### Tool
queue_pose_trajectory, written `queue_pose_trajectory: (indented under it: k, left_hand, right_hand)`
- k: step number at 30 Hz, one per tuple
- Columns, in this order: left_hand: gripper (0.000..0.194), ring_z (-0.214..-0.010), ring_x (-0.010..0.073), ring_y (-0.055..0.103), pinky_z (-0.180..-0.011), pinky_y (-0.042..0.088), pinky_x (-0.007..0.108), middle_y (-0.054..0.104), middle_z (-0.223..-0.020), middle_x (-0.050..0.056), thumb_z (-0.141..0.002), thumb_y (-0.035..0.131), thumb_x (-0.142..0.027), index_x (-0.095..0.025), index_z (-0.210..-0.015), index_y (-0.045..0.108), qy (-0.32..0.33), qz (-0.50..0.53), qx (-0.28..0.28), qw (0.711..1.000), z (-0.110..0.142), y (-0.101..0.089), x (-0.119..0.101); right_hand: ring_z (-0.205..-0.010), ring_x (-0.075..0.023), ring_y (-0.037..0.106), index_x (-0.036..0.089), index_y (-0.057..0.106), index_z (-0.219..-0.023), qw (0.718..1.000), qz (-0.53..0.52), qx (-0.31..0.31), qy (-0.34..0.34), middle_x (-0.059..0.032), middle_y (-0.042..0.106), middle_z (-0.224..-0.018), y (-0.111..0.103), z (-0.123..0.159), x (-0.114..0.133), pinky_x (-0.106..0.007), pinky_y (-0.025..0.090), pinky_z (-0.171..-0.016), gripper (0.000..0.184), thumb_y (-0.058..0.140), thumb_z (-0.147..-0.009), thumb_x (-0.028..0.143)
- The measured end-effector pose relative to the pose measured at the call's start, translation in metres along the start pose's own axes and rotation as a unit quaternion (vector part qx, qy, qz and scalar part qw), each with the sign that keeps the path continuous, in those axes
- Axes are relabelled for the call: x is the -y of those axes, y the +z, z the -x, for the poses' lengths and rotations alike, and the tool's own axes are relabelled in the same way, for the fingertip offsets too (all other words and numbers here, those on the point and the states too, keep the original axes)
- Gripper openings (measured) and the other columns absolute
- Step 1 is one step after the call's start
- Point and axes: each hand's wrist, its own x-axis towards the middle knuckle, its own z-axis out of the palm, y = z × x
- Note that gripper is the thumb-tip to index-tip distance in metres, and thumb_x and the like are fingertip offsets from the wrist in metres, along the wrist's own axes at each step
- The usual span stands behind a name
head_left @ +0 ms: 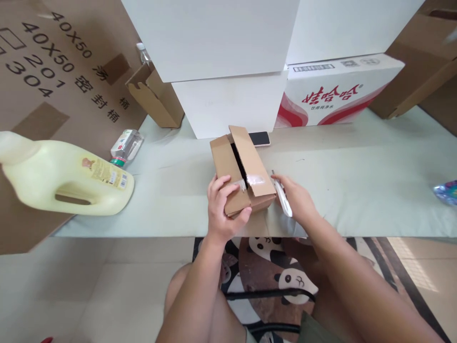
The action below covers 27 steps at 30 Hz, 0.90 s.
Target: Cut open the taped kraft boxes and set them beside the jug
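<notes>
A small brown cardboard box (224,157) sits on the table near its front edge, turned at an angle. One top flap (254,162) is partly raised, leaving a dark slit beside it. Clear tape (255,180) clings to the flap near the front end. My left hand (224,207) grips the box's near left corner, fingers on top and thumb at the front side. In my right hand (294,197), close to the box's right side, is a white utility knife (283,197) with its tip pointing away from me. Part of its grip is hidden by my fingers.
A dark phone (260,138) lies behind the box, before stacked white cartons (228,102). A red-and-white carton (332,95) stands to the right of them. Leftward are a pale yellow jug (71,171), a clear bottle (126,145) and an open brown box (159,97). A shiny packet (446,193) lies far right.
</notes>
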Motion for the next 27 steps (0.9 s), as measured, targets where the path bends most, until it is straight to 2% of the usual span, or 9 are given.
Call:
queue_pose_trajectory:
  k: [4, 8, 11, 14, 17, 22, 27]
  left_hand:
    - [0.039, -0.127, 0.0307, 0.056, -0.111, 0.043, 0.055, 0.057, -0.128, 0.013, -0.088, 0.063, -0.049, -0.023, -0.117, 0.058, -0.023, 0.022, -0.005, 0.999, 0.002, -0.003, 0.003]
    - [0.042, -0.126, 0.0307, 0.058, -0.106, 0.047, 0.051, 0.057, -0.131, 0.014, -0.088, 0.062, -0.054, -0.022, -0.116, 0.06, -0.055, 0.043, -0.018, 0.997, 0.002, -0.005, 0.008]
    - [0.044, -0.126, 0.0302, 0.058, -0.102, 0.05, 0.046, 0.058, -0.133, 0.014, -0.088, 0.063, -0.055, -0.022, -0.117, 0.062, -0.076, 0.067, -0.049, 0.994, 0.003, -0.004, 0.013]
    - [0.044, -0.131, 0.0298, 0.056, -0.106, 0.048, 0.045, 0.058, -0.138, 0.015, -0.091, 0.061, -0.053, -0.022, -0.122, 0.062, -0.091, 0.079, -0.074, 0.99, 0.004, -0.003, 0.016]
    - [0.045, -0.137, 0.029, 0.052, -0.111, 0.044, 0.046, 0.055, -0.144, 0.016, -0.094, 0.058, -0.051, -0.022, -0.129, 0.06, -0.096, 0.082, -0.07, 0.989, 0.005, -0.002, 0.018]
    - [0.049, -0.14, 0.0277, 0.051, -0.115, 0.041, 0.044, 0.055, -0.146, 0.015, -0.095, 0.055, -0.056, -0.023, -0.131, 0.058, -0.118, 0.106, -0.11, 0.981, 0.005, 0.002, 0.019]
    - [0.057, -0.133, 0.0265, 0.056, -0.112, 0.044, 0.041, 0.06, -0.14, 0.014, -0.096, 0.045, -0.065, -0.023, -0.133, 0.056, -0.222, 0.136, -0.179, 0.949, 0.005, 0.006, 0.023]
  right_hand:
    - [-0.084, -0.0249, 0.069, 0.026, 0.049, -0.147, 0.999, 0.038, 0.021, 0.017, -0.0092, 0.065, -0.132, 0.0, -0.003, -0.003, -0.037, 0.052, -0.069, 0.063, 0.052, -0.084, 0.017]
    - [-0.093, -0.0288, 0.069, 0.024, 0.055, -0.144, 0.997, 0.054, -0.004, 0.047, -0.0129, 0.061, -0.136, -0.004, -0.006, -0.01, -0.044, 0.056, -0.077, 0.057, 0.049, -0.087, 0.019]
    - [-0.106, -0.033, 0.067, 0.019, 0.072, -0.123, 0.995, 0.037, -0.089, 0.019, -0.0182, 0.057, -0.139, -0.005, -0.006, -0.014, -0.05, 0.056, -0.089, 0.041, 0.052, -0.088, 0.025]
    - [-0.109, -0.0321, 0.065, 0.018, 0.079, -0.098, 0.987, -0.004, -0.137, -0.077, -0.018, 0.064, -0.125, -0.002, -0.005, -0.015, -0.05, 0.053, -0.098, 0.03, 0.052, -0.089, 0.026]
    - [-0.107, -0.0313, 0.067, 0.019, 0.079, -0.093, 0.985, -0.034, -0.108, -0.132, -0.0157, 0.069, -0.115, 0.003, -0.005, -0.011, -0.05, 0.055, -0.096, 0.03, 0.05, -0.09, 0.027]
    - [-0.107, -0.0323, 0.067, 0.019, 0.078, -0.1, 0.987, -0.048, -0.046, -0.143, -0.0147, 0.069, -0.117, 0.008, -0.003, -0.004, -0.053, 0.054, -0.095, 0.032, 0.049, -0.093, 0.029]
    - [-0.108, -0.0317, 0.067, 0.018, 0.076, -0.102, 0.988, -0.068, -0.018, -0.141, -0.0139, 0.07, -0.117, 0.006, -0.003, -0.001, -0.051, 0.054, -0.096, 0.031, 0.048, -0.092, 0.027]
